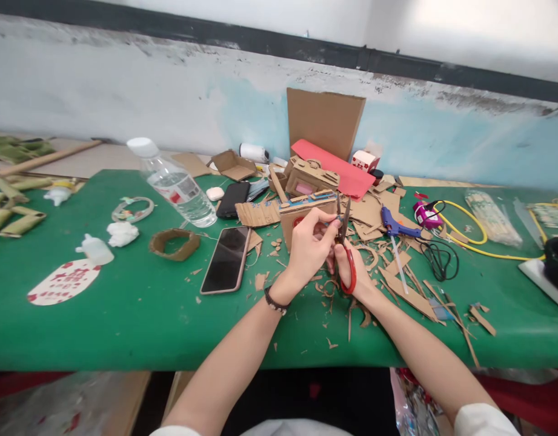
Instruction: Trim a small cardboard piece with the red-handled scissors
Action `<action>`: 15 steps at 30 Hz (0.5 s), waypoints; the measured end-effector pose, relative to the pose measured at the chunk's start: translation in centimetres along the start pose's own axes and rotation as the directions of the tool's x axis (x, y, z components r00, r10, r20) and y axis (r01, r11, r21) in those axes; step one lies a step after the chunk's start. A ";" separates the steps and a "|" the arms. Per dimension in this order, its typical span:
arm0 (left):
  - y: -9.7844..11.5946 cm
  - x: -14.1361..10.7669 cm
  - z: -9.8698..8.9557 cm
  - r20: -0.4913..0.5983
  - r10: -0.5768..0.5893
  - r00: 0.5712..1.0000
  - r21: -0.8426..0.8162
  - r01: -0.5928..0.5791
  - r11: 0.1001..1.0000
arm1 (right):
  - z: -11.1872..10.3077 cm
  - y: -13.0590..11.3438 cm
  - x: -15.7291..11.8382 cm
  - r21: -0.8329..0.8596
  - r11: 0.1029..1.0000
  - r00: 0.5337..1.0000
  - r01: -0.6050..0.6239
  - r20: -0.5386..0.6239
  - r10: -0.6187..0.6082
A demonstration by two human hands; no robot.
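My right hand (355, 266) is closed on red-handled scissors (350, 275), whose blades point up and away and stand slightly apart. My left hand (312, 239) is pinched around a small piece at the blades; fingers hide most of it, and a bit of blue shows. Right behind my hands stands a cardboard box (288, 221) with a blue-marked top edge. A camera-shaped cardboard piece (311, 177) sits behind that box. Cardboard scraps (369, 209) surround the scissors, several of them curled or thin strips.
A phone (225, 260) lies left of my hands, with a water bottle (181, 191) behind it and a cardboard ring (174, 244) beside it. To the right are a blue glue gun (399, 226), a black cable (437, 257) and a yellow cord (474, 217). Red paper (335, 169) leans behind.
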State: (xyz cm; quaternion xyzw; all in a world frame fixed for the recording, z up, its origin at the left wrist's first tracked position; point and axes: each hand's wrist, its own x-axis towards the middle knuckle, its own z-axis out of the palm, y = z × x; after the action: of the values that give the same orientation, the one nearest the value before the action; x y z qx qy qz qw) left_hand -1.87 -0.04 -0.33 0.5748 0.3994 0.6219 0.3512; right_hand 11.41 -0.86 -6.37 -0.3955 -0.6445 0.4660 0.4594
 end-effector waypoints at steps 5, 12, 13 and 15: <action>0.3 0.1 -0.2 0.022 -0.056 0.998 -0.073 0.057 0.996 | -0.1 0.3 -0.4 -0.081 0.996 0.998 -0.045 -0.048 0.041; 3.3 1.4 -2.0 0.195 0.001 0.981 0.138 -0.028 0.990 | -1.6 -0.2 0.1 -0.185 0.980 0.996 0.073 -0.027 -0.079; 3.8 1.8 -2.3 0.228 0.021 0.973 0.188 -0.065 0.980 | -1.7 -0.3 0.2 -0.201 0.978 0.997 0.061 -0.035 -0.069; 4.8 2.7 -2.5 0.294 0.053 0.954 0.265 -0.135 0.955 | -1.8 -0.4 0.1 -0.211 0.977 0.998 0.028 -0.055 -0.041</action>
State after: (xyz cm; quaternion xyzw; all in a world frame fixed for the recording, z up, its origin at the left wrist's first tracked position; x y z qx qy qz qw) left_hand -4.50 0.05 5.14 0.7208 0.4013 0.4857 0.2890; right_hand 13.07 -0.42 -5.68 -0.4442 -0.6831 0.3754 0.4418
